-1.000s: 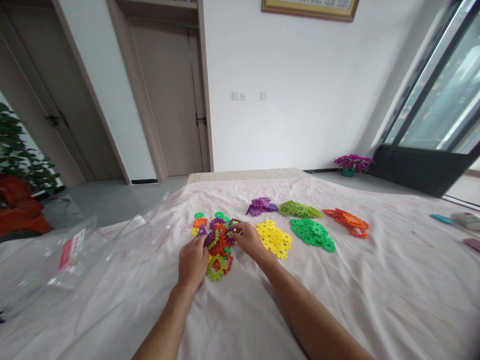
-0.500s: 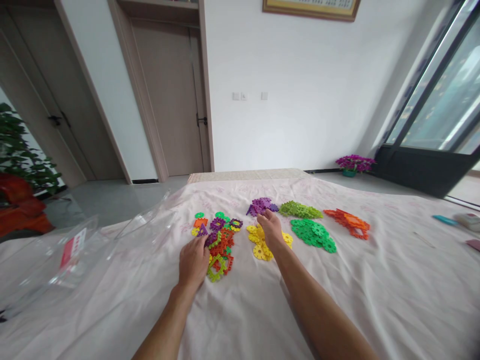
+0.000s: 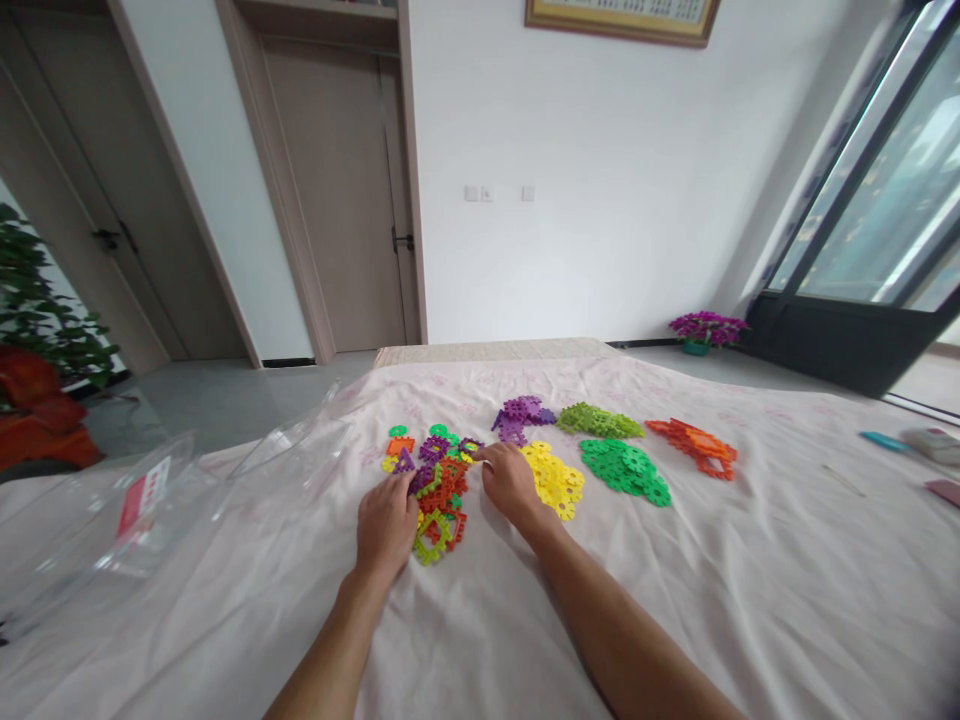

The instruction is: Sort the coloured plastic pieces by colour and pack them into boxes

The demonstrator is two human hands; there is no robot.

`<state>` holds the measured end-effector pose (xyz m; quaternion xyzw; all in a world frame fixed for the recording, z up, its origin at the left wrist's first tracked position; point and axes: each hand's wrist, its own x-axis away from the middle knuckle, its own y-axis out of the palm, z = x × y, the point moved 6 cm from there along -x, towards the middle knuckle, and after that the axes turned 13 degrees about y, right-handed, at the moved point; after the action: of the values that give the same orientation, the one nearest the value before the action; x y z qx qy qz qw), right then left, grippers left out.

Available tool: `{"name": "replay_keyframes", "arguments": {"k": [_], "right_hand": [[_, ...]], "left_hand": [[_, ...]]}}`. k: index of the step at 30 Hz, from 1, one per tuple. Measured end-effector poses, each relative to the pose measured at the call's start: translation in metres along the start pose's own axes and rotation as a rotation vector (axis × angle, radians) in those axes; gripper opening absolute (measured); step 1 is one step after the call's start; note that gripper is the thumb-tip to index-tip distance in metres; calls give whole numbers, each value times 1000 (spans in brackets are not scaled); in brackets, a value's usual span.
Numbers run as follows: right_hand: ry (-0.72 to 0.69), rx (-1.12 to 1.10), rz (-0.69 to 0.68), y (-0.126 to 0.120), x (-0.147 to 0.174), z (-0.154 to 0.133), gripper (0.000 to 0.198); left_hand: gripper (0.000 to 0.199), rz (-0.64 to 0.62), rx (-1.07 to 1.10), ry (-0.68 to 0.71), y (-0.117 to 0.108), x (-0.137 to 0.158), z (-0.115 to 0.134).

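A mixed pile of plastic interlocking pieces, in orange, purple, lime, green and yellow, lies on the cloth in front of me. My left hand rests against the pile's left side, fingers stretched toward a purple piece and apparently holding nothing. From the right, my right hand reaches with its index finger out to a purple ring piece and the yellow one beneath it; nothing shows in its grasp. Just right of that hand lies a yellow heap. Behind it is a purple heap.
Farther right lie a lime heap, a green heap and an orange heap. Clear plastic bags spread over the left of the cloth. A blue item sits near the right edge.
My right hand has moved left and nearer, from over the purple and yellow heaps to the mixed pile's edge. A purple piece now lies at the purple heap's front. My left hand stays put.
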<state>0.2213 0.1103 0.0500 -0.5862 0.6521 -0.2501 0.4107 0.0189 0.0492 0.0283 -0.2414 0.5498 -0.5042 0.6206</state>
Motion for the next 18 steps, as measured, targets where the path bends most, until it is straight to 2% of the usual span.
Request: {"name": "replay_keyframes", "arguments": {"k": [3,9,15,18], "right_hand": [[35,116,48,-7,-1,7,39],[221,252,161,-25,-17,40,39],[309,231,-15,-23,-37,59,37],[308,219,-35,-23,-44,64,30]], "left_hand": [[43,-1,-1,6,0,0,0],[43,3,-12,2,2,0,-1],[44,6,-3,-6,3,-1,-3],[43,11,4,-7,3,0,-3]]}}
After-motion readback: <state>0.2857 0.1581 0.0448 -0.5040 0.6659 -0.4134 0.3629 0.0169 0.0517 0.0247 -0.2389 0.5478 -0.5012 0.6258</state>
